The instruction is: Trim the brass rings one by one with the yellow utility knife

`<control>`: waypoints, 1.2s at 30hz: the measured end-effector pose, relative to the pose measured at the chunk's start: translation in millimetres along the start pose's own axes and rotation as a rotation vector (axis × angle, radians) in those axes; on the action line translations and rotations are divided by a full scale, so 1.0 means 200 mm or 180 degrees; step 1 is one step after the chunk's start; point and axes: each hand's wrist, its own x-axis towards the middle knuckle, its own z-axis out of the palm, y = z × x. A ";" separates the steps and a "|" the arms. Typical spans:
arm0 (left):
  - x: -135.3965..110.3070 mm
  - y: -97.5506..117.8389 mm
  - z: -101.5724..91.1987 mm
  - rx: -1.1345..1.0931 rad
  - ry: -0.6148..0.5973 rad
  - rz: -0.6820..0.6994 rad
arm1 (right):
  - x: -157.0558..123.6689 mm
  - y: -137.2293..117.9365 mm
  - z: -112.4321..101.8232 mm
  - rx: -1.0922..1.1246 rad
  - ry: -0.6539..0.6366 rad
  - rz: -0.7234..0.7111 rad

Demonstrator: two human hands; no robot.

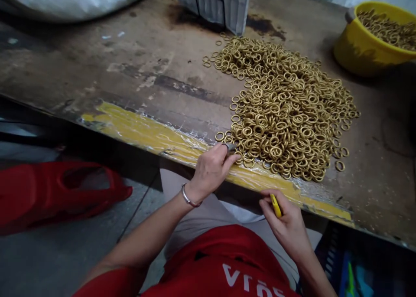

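Observation:
A wide pile of brass-coloured rings (286,110) lies on the worn table. At its near left edge, my left hand (211,169) has thumb and index finger closing on a ring (238,157); a grey wrap covers part of the index finger. My right hand (287,225) is closed around a small tool with a yellow handle (276,205), held low in front of the table edge. The rest of that tool is hidden in the fingers, so its kind cannot be told.
A yellow bucket (360,50) holding more rings stands at the back right. A grey ribbed panel with a wire frame (214,4) stands behind the pile. A white sack (71,0) sits back left. Yellow tape (143,128) covers the table's front edge. A red stool (58,193) stands left.

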 end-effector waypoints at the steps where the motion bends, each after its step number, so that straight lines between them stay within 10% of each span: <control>1: 0.01 -0.01 0.01 0.0097 -0.0021 -0.0018 | 0.01 -0.01 0.01 0.0048 -0.0083 0.0008; 10: -0.01 0.04 -0.04 -0.0995 -0.0111 -0.0814 | 0.17 -0.11 0.05 0.0537 -0.0118 -0.0030; 22: -0.13 0.28 -0.04 -0.4602 -0.1847 -0.2017 | 0.15 -0.12 -0.05 0.0652 0.0167 -0.0466; 36: -0.23 0.40 -0.05 -0.3648 -0.1430 -0.1669 | -0.05 -0.08 -0.13 -0.1767 0.0058 -0.0903</control>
